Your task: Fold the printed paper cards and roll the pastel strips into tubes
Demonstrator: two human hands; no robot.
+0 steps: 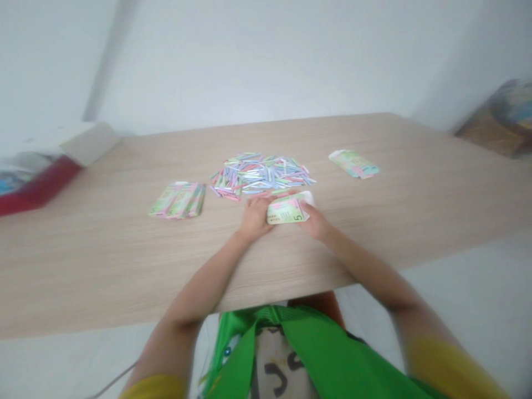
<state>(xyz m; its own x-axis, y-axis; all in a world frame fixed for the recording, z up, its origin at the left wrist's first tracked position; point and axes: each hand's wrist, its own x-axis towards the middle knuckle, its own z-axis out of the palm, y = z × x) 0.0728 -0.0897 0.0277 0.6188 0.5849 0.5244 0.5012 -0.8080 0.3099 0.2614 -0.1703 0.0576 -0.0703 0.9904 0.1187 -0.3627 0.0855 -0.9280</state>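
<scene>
Both hands hold a small flat printed packet, green and pink with a "5" on it, just above the table's near middle. My left hand grips its left end, and my right hand has the thumb on its right end. A white flap shows at the packet's upper right. Just beyond my hands lies a loose heap of thin pastel sticks in pink, blue, green and white. What the sticks are is too blurred to tell.
Several similar packets lie side by side left of the heap. More flat packets are stacked at the right. An open box, red and white, stands at the far left of the wooden table. A brown object is beyond the right edge.
</scene>
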